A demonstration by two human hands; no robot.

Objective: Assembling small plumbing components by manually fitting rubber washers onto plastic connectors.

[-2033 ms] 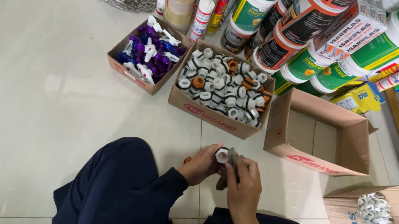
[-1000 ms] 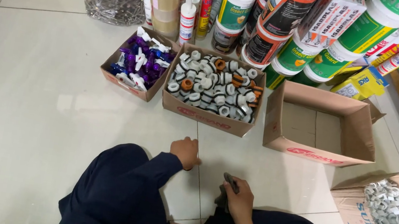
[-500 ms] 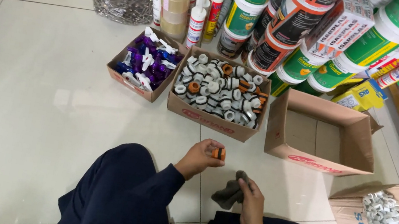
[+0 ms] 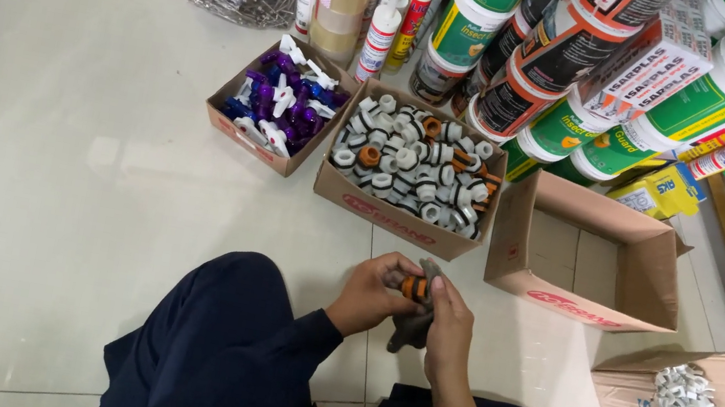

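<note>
Left hand [image 4: 370,292] and right hand [image 4: 449,323] meet above the white tiled floor [image 4: 60,170], each grip clamped on a small orange-and-grey ring fitting [image 4: 413,287] held between them. Beyond lies a cardboard box of white and orange fittings [image 4: 411,168], flanked by an empty cardboard box [image 4: 587,253].

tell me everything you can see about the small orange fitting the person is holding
The orange fitting is a small ring-shaped piece, plastic by its look, with a dark band. Left hand and right hand pinch it together above the tiled floor, in front of the middle cardboard box. A dark tool hangs beneath it; finer detail is hidden.
</note>
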